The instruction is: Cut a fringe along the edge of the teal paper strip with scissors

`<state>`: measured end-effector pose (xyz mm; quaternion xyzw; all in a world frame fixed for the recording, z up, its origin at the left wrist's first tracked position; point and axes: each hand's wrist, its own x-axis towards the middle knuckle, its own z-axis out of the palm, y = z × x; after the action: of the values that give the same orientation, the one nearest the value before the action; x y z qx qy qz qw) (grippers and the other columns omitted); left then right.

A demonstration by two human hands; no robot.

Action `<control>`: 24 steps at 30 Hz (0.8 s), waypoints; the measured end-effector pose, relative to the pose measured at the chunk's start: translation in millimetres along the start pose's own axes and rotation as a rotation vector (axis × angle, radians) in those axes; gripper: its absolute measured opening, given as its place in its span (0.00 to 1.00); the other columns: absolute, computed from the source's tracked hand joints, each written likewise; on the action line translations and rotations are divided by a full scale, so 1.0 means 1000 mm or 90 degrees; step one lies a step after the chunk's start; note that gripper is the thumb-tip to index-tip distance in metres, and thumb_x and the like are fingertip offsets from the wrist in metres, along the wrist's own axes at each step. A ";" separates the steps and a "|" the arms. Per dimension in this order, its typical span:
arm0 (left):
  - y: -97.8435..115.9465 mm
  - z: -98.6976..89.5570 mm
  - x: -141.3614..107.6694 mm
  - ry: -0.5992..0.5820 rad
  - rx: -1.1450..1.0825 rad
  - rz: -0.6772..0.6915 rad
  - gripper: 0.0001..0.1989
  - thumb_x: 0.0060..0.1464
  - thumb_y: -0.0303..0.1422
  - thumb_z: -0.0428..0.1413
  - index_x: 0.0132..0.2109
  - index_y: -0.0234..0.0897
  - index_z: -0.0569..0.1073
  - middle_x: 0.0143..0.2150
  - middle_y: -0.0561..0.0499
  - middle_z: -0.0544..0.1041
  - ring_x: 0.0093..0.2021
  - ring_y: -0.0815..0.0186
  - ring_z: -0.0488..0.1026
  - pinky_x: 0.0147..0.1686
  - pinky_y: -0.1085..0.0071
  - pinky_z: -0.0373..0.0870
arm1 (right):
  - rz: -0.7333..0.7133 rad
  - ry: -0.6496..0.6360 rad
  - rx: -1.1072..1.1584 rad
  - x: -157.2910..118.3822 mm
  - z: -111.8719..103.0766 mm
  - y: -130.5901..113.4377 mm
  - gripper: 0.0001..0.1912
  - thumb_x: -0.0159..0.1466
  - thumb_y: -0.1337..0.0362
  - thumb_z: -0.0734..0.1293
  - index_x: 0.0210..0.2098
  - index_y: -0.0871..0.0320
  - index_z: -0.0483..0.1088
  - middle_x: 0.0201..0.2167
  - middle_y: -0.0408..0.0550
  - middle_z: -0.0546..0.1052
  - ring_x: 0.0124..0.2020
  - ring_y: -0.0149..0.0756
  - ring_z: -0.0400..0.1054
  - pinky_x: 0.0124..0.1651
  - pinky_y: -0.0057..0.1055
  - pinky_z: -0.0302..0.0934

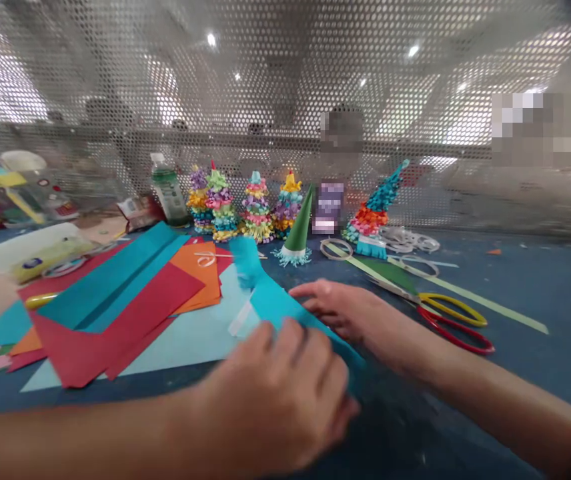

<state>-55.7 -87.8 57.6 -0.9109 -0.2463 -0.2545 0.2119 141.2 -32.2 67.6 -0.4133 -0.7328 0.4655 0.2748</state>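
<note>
A bright blue paper strip [276, 301] runs slantwise between my hands, its far end blurred. Fingers curled, my left hand [285, 387] grips the near part of the strip; its thumb side is partly hidden. My right hand [343, 308] is at the strip's right edge, fingers bent and partly tucked behind the paper, so its hold cannot be made out. Beyond the strip stands a green paper cone [301, 223] with a pale blue fringe at its base. Scissors [445, 313] with yellow and red handles lie right of my right hand.
Red [153, 313], orange and blue paper sheets overlap on the left. Fringed colourful cones [257, 210] stand along the back beside a green bottle [169, 190]. Tape rolls [336, 249] and a pale green strip [490, 303] lie at the right. Perforated metal [275, 87] rises behind.
</note>
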 end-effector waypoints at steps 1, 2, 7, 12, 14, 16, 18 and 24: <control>0.008 0.002 0.000 0.015 0.003 0.030 0.19 0.72 0.44 0.53 0.42 0.35 0.80 0.40 0.44 0.85 0.39 0.56 0.80 0.32 0.62 0.76 | -0.005 -0.004 -0.005 -0.002 0.004 0.001 0.26 0.74 0.43 0.59 0.57 0.55 0.75 0.42 0.51 0.86 0.43 0.45 0.82 0.41 0.39 0.76; 0.013 0.004 0.001 0.030 -0.004 0.061 0.19 0.72 0.44 0.52 0.40 0.36 0.80 0.39 0.44 0.85 0.39 0.55 0.81 0.32 0.61 0.75 | -0.011 -0.002 -0.018 -0.006 0.005 0.004 0.23 0.72 0.49 0.63 0.58 0.55 0.74 0.42 0.51 0.86 0.43 0.44 0.82 0.42 0.38 0.75; -0.035 0.017 0.001 -0.025 -0.218 0.148 0.10 0.72 0.32 0.52 0.50 0.37 0.78 0.51 0.47 0.87 0.51 0.57 0.81 0.53 0.61 0.70 | -0.057 0.036 -0.174 -0.028 -0.028 0.035 0.18 0.68 0.62 0.65 0.56 0.53 0.74 0.48 0.52 0.84 0.48 0.45 0.79 0.48 0.40 0.73; -0.095 0.042 0.003 -0.288 -0.447 -0.186 0.33 0.67 0.53 0.59 0.69 0.40 0.68 0.73 0.35 0.71 0.72 0.43 0.67 0.67 0.48 0.64 | -0.144 0.007 -0.387 -0.028 -0.066 0.044 0.18 0.64 0.68 0.64 0.49 0.50 0.79 0.44 0.49 0.87 0.42 0.47 0.80 0.43 0.42 0.72; -0.096 0.055 0.005 -0.314 -0.477 -0.200 0.27 0.68 0.51 0.58 0.65 0.40 0.72 0.67 0.38 0.77 0.66 0.46 0.74 0.64 0.50 0.68 | -0.195 0.029 -0.471 -0.023 -0.077 0.042 0.17 0.62 0.69 0.64 0.45 0.49 0.80 0.43 0.49 0.87 0.43 0.49 0.79 0.50 0.49 0.70; -0.090 0.067 0.007 -0.311 -0.499 -0.219 0.21 0.70 0.45 0.56 0.61 0.38 0.75 0.61 0.39 0.81 0.61 0.49 0.77 0.61 0.52 0.71 | -0.248 0.060 -0.539 -0.018 -0.085 0.038 0.16 0.62 0.69 0.63 0.42 0.48 0.81 0.40 0.47 0.87 0.41 0.49 0.79 0.59 0.56 0.64; -0.083 0.077 0.010 -0.286 -0.506 -0.251 0.23 0.69 0.44 0.58 0.63 0.36 0.74 0.61 0.36 0.78 0.63 0.45 0.74 0.63 0.47 0.67 | -0.294 0.092 -0.589 -0.015 -0.092 0.033 0.15 0.63 0.68 0.62 0.39 0.48 0.80 0.37 0.45 0.87 0.38 0.47 0.79 0.65 0.61 0.57; -0.086 0.080 0.017 -0.275 -0.607 -0.347 0.18 0.66 0.48 0.59 0.52 0.40 0.79 0.58 0.42 0.80 0.60 0.48 0.75 0.60 0.54 0.70 | -0.340 0.237 -0.665 -0.016 -0.104 0.011 0.14 0.64 0.68 0.60 0.36 0.49 0.78 0.36 0.46 0.87 0.39 0.49 0.81 0.66 0.62 0.56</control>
<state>-62.0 26.6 27.1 -0.8404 -0.3676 -0.1913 -0.3494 235.3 3.6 100.3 -0.3697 -0.8819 -0.1203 0.2665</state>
